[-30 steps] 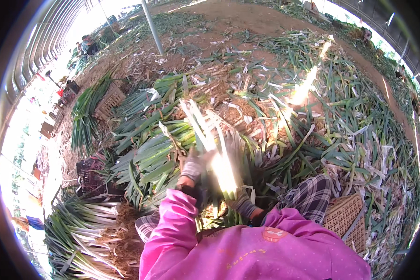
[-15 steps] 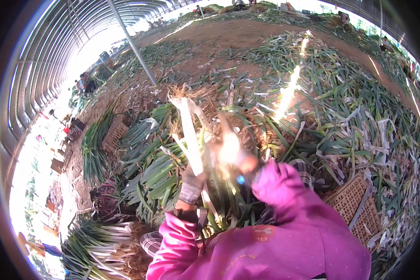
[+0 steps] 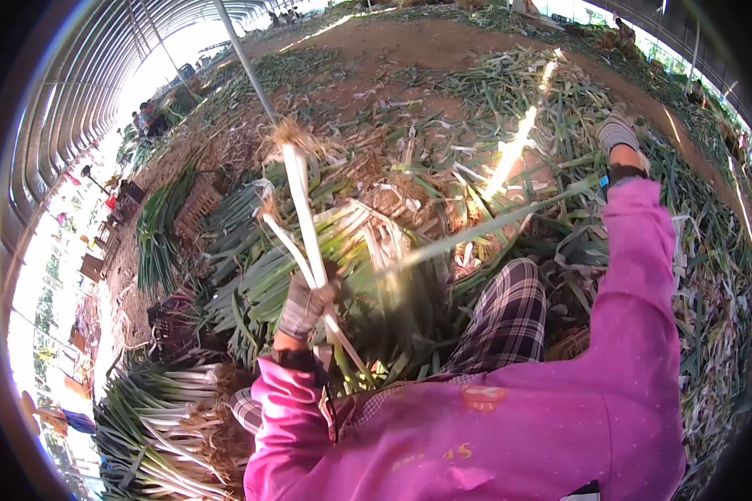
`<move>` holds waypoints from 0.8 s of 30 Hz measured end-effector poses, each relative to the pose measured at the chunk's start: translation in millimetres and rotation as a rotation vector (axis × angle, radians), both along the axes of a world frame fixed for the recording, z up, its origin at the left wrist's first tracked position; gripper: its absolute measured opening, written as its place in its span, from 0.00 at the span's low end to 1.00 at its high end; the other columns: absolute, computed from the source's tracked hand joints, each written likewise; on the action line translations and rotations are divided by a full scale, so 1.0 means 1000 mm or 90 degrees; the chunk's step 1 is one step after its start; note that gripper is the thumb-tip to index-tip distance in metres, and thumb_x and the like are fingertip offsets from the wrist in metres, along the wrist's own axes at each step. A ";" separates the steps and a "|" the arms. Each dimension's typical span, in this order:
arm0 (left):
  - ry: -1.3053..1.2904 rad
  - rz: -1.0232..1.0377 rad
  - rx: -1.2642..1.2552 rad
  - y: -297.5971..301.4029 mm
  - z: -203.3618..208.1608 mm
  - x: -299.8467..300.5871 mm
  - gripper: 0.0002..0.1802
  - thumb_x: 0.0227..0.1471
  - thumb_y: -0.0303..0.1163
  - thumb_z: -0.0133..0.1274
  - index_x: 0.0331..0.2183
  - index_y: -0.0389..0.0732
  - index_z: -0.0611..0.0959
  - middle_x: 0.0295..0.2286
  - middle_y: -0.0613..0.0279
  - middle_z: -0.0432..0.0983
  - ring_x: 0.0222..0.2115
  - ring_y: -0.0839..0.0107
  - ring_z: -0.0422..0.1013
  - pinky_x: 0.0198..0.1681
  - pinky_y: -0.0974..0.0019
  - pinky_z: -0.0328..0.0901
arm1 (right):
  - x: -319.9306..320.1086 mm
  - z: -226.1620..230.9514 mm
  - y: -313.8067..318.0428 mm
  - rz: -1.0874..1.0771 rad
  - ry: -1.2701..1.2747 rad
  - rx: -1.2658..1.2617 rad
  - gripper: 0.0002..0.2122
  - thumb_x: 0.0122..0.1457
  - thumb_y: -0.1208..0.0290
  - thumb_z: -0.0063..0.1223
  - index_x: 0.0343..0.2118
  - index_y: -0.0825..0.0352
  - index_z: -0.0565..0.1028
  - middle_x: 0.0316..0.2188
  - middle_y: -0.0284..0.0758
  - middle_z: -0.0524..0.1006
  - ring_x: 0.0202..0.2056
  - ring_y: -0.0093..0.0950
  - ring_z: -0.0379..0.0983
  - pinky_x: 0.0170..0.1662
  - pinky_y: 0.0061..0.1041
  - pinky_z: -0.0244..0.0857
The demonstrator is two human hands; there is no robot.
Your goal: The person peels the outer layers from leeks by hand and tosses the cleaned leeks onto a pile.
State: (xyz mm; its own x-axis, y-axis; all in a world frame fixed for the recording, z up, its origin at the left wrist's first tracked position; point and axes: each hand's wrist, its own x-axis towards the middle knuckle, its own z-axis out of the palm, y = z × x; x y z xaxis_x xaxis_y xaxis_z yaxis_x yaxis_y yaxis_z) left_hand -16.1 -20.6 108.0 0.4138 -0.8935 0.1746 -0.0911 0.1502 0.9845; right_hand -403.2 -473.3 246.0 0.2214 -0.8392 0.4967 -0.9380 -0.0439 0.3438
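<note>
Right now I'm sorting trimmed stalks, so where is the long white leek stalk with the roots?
In the head view the leek stalk stands upright left of centre, gripped low by the gloved left hand, roots on top, above the green leek pile.

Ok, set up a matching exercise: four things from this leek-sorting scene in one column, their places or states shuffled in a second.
Things
1. left hand in a grey work glove
2. right hand in a grey work glove
3. brown woven wicker basket
4. pile of bundled green leeks with pale roots

Places or states
A. stretched far out, pulling a long green leaf
B. on the ground at lower left
C. gripping white leek stalks upright
D. standing at upper left

Pairs: 1-C, 2-A, 3-D, 4-B
</note>
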 end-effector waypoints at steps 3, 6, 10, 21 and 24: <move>-0.043 0.094 0.013 -0.015 0.026 -0.003 0.19 0.40 0.34 0.60 0.35 0.36 0.74 0.23 0.68 0.70 0.24 0.78 0.66 0.26 0.74 0.63 | 0.021 -0.042 0.011 0.167 -0.167 0.014 0.37 0.45 0.51 0.52 0.55 0.68 0.56 0.47 0.48 0.66 0.49 0.40 0.63 0.51 0.32 0.58; -0.032 0.172 -0.087 -0.021 0.059 -0.006 0.16 0.41 0.35 0.60 0.30 0.36 0.74 0.20 0.67 0.70 0.21 0.77 0.66 0.24 0.74 0.62 | 0.134 -0.091 0.123 0.565 -0.354 0.400 0.27 0.41 0.57 0.60 0.42 0.68 0.70 0.38 0.43 0.73 0.40 0.34 0.70 0.45 0.27 0.62; -0.073 0.174 -0.165 -0.028 0.093 -0.017 0.15 0.42 0.34 0.58 0.30 0.37 0.73 0.20 0.65 0.70 0.19 0.76 0.65 0.24 0.74 0.61 | 0.216 -0.110 0.286 1.072 -0.552 0.594 0.32 0.35 0.60 0.67 0.42 0.74 0.67 0.36 0.39 0.72 0.38 0.27 0.68 0.42 0.25 0.62; -0.284 0.117 0.091 0.010 0.155 -0.001 0.19 0.36 0.38 0.64 0.29 0.35 0.76 0.22 0.63 0.73 0.24 0.74 0.68 0.28 0.69 0.65 | 0.297 -0.133 0.386 0.820 -0.563 0.684 0.16 0.44 0.71 0.54 0.38 0.69 0.69 0.28 0.38 0.73 0.29 0.26 0.70 0.31 0.25 0.65; -0.230 0.119 -0.014 0.030 0.162 0.021 0.17 0.35 0.36 0.63 0.28 0.37 0.77 0.26 0.61 0.73 0.26 0.72 0.68 0.30 0.68 0.65 | 0.306 -0.094 0.397 0.773 -0.466 0.713 0.26 0.40 0.66 0.60 0.43 0.70 0.66 0.36 0.46 0.71 0.36 0.33 0.71 0.37 0.29 0.65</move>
State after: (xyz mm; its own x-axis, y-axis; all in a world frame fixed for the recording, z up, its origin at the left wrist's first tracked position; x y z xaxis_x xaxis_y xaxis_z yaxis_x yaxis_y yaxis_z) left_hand 4.8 9.1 269.8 0.4766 -0.8032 0.3573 -0.4587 0.1195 0.8805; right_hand -96.8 -76.0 151.7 0.9215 -0.3634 0.1373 -0.1416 -0.6434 -0.7523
